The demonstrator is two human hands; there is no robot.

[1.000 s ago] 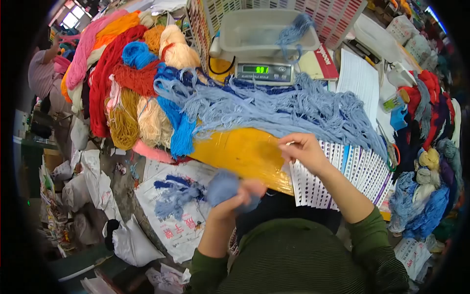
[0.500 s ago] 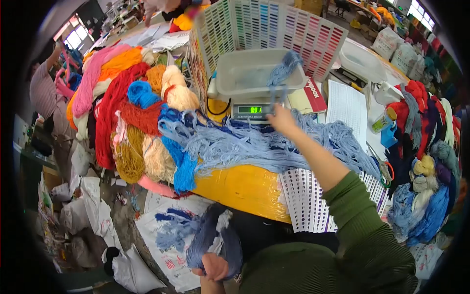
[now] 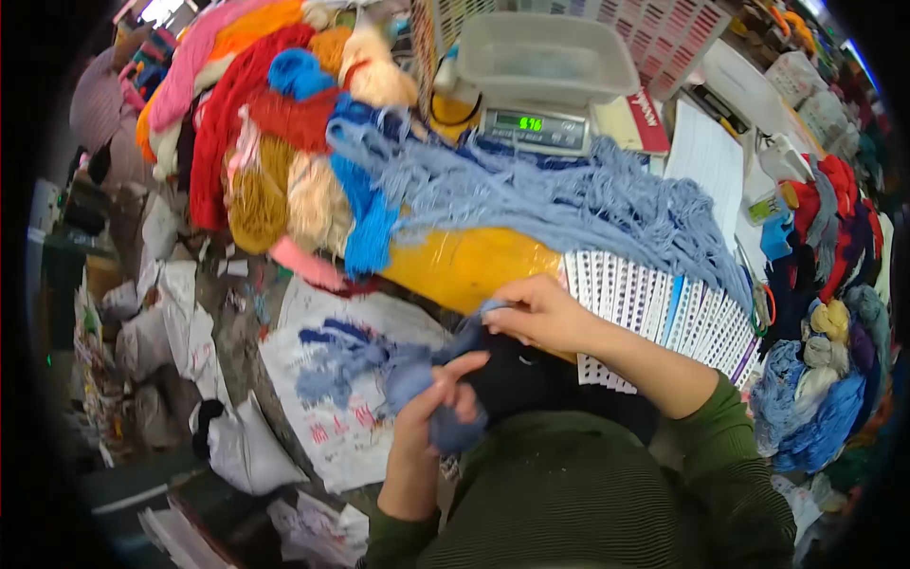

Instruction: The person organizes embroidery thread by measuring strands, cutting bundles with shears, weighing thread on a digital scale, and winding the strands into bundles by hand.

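My left hand (image 3: 431,403), low in front of my lap, is closed round a blue-grey yarn skein (image 3: 460,431), its index finger stretched out. My right hand (image 3: 538,313) is a little higher and to the right. Its thumb and fingers pinch blue yarn (image 3: 471,330), which runs toward the skein. Left of the left hand, loose blue yarn ends (image 3: 327,365) lie over a white printed sack (image 3: 365,450). Ahead, a pile of light blue yarn (image 3: 531,194) spreads across the table. Behind it stands a digital scale (image 3: 534,130) with lit green digits, bearing a translucent plastic tub (image 3: 545,57).
Coloured yarn hanks (image 3: 223,119) heap up at the left, and more yarn (image 3: 825,379) lies at the right. Punched cards (image 3: 630,303) rest at the table's yellow edge (image 3: 469,266). Scissors (image 3: 761,308) lie to their right. A colour chart (image 3: 697,33) stands behind the tub.
My right hand has come back from the scale to beside my left hand. The blue yarn that hung over the tub's edge is gone from there. The view has tilted down.
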